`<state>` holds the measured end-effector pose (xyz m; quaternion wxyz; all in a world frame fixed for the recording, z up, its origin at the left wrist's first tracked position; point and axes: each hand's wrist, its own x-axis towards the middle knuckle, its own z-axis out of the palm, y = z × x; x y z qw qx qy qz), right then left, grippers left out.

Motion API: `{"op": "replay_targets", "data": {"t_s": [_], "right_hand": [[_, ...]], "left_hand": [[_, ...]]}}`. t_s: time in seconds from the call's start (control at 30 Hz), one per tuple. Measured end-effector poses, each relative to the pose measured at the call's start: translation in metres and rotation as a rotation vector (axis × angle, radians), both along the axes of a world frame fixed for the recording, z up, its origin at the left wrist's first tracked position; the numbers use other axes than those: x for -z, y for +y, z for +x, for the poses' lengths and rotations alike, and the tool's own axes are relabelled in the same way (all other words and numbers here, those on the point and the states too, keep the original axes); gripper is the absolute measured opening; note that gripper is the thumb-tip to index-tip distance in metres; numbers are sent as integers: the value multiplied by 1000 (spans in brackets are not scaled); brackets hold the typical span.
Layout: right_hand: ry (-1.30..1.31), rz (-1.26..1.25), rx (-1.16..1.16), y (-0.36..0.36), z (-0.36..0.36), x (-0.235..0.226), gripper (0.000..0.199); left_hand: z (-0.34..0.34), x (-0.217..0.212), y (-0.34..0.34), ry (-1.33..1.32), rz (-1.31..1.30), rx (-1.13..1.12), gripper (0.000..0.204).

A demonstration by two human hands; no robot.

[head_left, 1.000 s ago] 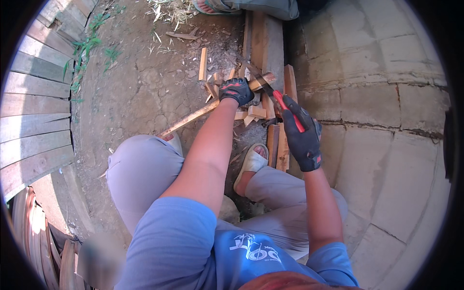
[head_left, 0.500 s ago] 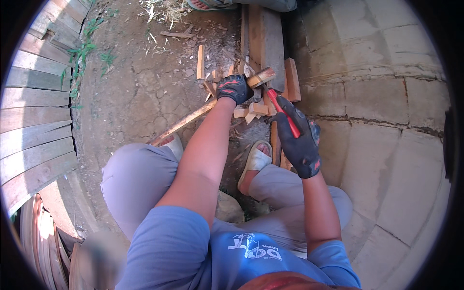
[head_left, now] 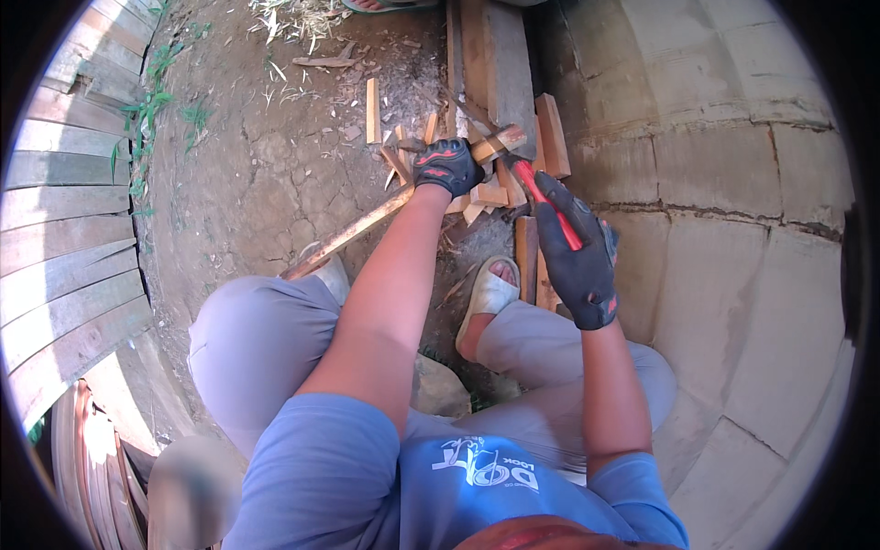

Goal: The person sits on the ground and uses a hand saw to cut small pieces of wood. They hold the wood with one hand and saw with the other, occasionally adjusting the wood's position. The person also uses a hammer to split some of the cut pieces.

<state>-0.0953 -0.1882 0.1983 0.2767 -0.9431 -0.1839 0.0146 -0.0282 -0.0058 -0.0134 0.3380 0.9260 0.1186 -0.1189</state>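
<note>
My left hand [head_left: 447, 168], in a black glove with red marks, is closed round a long wooden batten [head_left: 357, 228]. The batten slants from beside my left foot up to the right, its far end resting near the beam. In a matching glove, my right hand [head_left: 577, 257] grips a tool with a red handle [head_left: 525, 173]. The tool's dark head is close to the batten's far end; its exact kind is unclear, and I cannot tell if it touches. Short wood offcuts [head_left: 489, 195] lie in a heap below the batten.
A thick wooden beam [head_left: 507, 69] runs away from me at the top. Right of it are large concrete slabs [head_left: 715, 183]. A plank fence [head_left: 69, 220] stands on the left, and another person's foot [head_left: 376, 5] shows at the top edge. A stone [head_left: 440, 385] lies between my legs.
My right hand and the red-handled tool have shifted slightly right and up, and the tool's head sits a little farther from the batten. My left hand keeps its grip on the batten.
</note>
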Motion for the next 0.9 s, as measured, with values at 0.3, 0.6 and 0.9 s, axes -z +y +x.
{"op": "replay_targets", "data": {"t_s": [0.3, 0.6, 0.9], "right_hand": [[63, 42, 53, -4, 0, 4, 36], [28, 81, 60, 2, 0, 10, 35], [35, -2, 50, 12, 5, 0, 34]], "left_hand": [[-3, 12, -26, -136, 92, -118, 31], [5, -10, -7, 55, -24, -64, 43], [3, -18, -5, 15, 3, -53, 42]]}}
